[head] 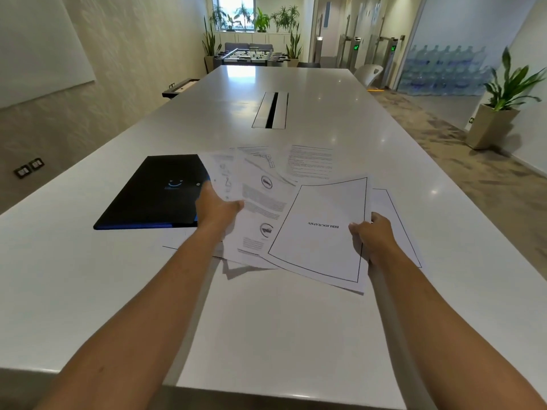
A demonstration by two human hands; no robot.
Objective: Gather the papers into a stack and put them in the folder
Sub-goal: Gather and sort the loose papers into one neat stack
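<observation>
Papers everywhere on this long white table [296, 335], so here's my count. Both hands are up holding a loose fan of sheets above the tabletop. The left hand [216, 210] has its thumb on top of a printed sheet with two round pictures [260, 208], fingers tucked underneath where I can't see them, so it's a closed pinch on the paper. The right hand [374, 235] is gripping the right edge of the bibliography page [319, 229], the bordered one with the heading printed upside down from here, thumb on top and fingers curled round the edge.

In the fan I can make out about four sheets: those two, a diagram sheet [220, 170] on the far left and another one [260, 156] peeking out behind. Hard to be sure, they overlap a lot.

Still flat on the table: one text page [310, 161] further back, one bordered sheet [393, 214] under the right hand, and at least one more sheet [183, 239] near the left wrist.

One folder [154, 193], dark with a blue edge and a small smiley logo, lies closed on the table just left of the left hand. The fanned papers overlap its right corner.

One cable slot [270, 110] in the table's middle.
</observation>
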